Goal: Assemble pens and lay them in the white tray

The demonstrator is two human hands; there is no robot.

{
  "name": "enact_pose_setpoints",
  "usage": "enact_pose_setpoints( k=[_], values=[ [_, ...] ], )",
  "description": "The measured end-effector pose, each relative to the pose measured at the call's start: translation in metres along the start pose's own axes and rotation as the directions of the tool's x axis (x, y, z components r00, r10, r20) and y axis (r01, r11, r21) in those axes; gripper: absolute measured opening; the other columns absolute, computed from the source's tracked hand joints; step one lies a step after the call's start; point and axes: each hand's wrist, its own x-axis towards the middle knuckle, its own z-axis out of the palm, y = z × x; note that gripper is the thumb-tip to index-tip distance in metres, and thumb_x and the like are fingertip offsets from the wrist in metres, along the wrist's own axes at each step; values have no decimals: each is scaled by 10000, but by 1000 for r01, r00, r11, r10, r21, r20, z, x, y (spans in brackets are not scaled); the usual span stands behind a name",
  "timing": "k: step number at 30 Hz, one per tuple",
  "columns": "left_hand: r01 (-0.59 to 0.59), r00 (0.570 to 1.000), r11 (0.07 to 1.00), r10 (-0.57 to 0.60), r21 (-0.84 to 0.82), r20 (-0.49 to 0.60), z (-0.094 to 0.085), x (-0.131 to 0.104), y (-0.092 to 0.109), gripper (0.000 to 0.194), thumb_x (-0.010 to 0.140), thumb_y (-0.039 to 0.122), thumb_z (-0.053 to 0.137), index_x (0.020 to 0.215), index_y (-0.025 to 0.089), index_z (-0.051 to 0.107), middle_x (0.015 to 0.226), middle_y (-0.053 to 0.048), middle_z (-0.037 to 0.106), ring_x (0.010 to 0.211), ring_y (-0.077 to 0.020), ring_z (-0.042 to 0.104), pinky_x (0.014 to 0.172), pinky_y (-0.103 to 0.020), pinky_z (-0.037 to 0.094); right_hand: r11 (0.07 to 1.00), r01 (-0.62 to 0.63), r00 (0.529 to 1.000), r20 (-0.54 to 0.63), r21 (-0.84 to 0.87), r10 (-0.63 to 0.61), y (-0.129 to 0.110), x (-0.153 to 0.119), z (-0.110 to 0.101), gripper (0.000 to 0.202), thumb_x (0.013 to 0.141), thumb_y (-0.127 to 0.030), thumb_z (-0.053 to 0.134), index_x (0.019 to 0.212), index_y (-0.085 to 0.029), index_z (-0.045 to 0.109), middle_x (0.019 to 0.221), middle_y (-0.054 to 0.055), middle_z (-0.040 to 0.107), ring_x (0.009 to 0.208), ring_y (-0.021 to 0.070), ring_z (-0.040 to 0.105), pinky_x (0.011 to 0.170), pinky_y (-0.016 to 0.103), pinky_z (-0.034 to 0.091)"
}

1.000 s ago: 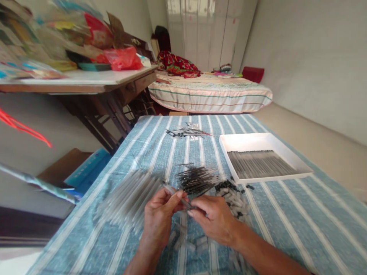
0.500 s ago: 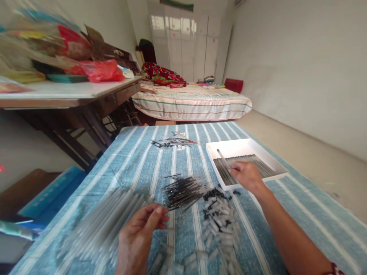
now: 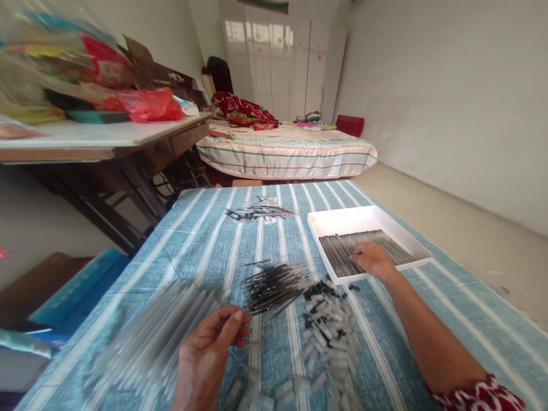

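My right hand [image 3: 373,260] is over the white box [image 3: 342,216], its fingertips pinched together against a row of slim grey pens [image 3: 331,254] with dark ends. Whether a pen is still between those fingertips cannot be made out. My left hand [image 3: 216,339] hovers low over the table with curled fingers and the thumb against the index finger; nothing shows in it. Close beside it on the left lies a blurred bundle of long translucent tubes [image 3: 149,337]. Beyond its fingertips is a pile of thin black pen refills [image 3: 278,288].
Short translucent caps [image 3: 327,328] and small black pieces are heaped between my hands. Further back lie loose thin dark sticks [image 3: 259,212] on a paper. A blue striped cloth [image 3: 205,228] covers the table. A bed [image 3: 286,151] and a bag-laden side table [image 3: 141,130] stand beyond.
The pen that stuck up slantwise from my right hand now lies down among the row in the box. That hand has shifted slightly right; my left hand has hardly moved.
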Motion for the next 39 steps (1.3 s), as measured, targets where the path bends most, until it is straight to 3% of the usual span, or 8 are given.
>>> enact_pose_setpoints(
  k=[7, 12, 19, 23, 25, 28, 33, 39],
  values=[
    [-4, 1000, 1000, 3, -11, -20, -3, 2, -2, 185, 631, 352, 707, 705, 184, 685, 651, -21, 682, 578, -184, 603, 503, -272, 507, 1000, 14, 1000, 13, -11, -13, 2, 0, 1, 255, 802, -359, 524, 727, -211, 718, 653, 31, 676, 650, 167, 602, 545, 245, 364],
    [-42, 991, 999, 38, -28, -131, -16, 10, 1, 203, 614, 337, 713, 718, 168, 670, 641, -17, 676, 557, -168, 596, 498, -257, 498, 999, 22, 999, 44, -38, -20, 4, -2, 3, 242, 800, -334, 525, 706, -215, 714, 639, 31, 672, 645, 171, 610, 564, 248, 379],
    [-161, 947, 953, 222, 257, -232, -37, 16, -2, 152, 667, 316, 660, 748, 188, 661, 574, -7, 642, 545, -179, 601, 532, -261, 464, 997, 40, 995, 96, -67, -34, 13, -3, 6, 260, 812, -338, 509, 792, -200, 728, 700, 74, 688, 709, 227, 627, 616, 291, 404],
    [-264, 923, 674, 384, 690, -22, -36, 13, -6, 113, 729, 282, 586, 701, 208, 667, 664, -20, 645, 624, -188, 609, 602, -262, 430, 994, -2, 999, 39, -113, 6, 13, -7, 4, 298, 818, -392, 487, 867, -218, 724, 822, 98, 699, 752, 254, 629, 608, 314, 408],
    [-275, 931, 444, 346, 853, 120, -31, 9, -7, 158, 775, 254, 523, 699, 208, 653, 736, -45, 636, 678, -197, 609, 610, -267, 414, 992, -43, 999, -32, -118, 39, 9, -13, 1, 328, 821, -431, 473, 901, -230, 719, 845, 107, 696, 755, 267, 624, 587, 321, 402],
    [-226, 952, 169, 245, 959, 181, -23, 3, -7, 196, 812, 225, 461, 731, 192, 637, 830, -94, 627, 780, -242, 604, 629, -294, 408, 997, -26, 993, -120, -77, 16, 0, -24, -2, 320, 814, -446, 483, 875, -237, 716, 801, 89, 696, 718, 251, 618, 562, 306, 389],
    [-161, 967, 53, 206, 986, 147, -16, -1, -7, 217, 833, 241, 434, 781, 177, 635, 878, -133, 624, 843, -293, 592, 639, -331, 409, 977, 200, 959, -221, 73, -179, -24, -47, 3, 279, 811, -420, 497, 771, -234, 702, 657, 24, 676, 615, 190, 597, 537, 264, 358],
    [-195, 960, -19, 200, 981, 195, -16, 0, -10, 272, 842, 203, 381, 754, 167, 635, 843, -152, 623, 809, -310, 593, 622, -351, 401, 837, 511, 858, -173, 196, -484, -57, -77, 17, 308, 856, -383, 467, 696, -210, 665, 575, -9, 628, 555, 143, 573, 556, 231, 359]
  ],
)
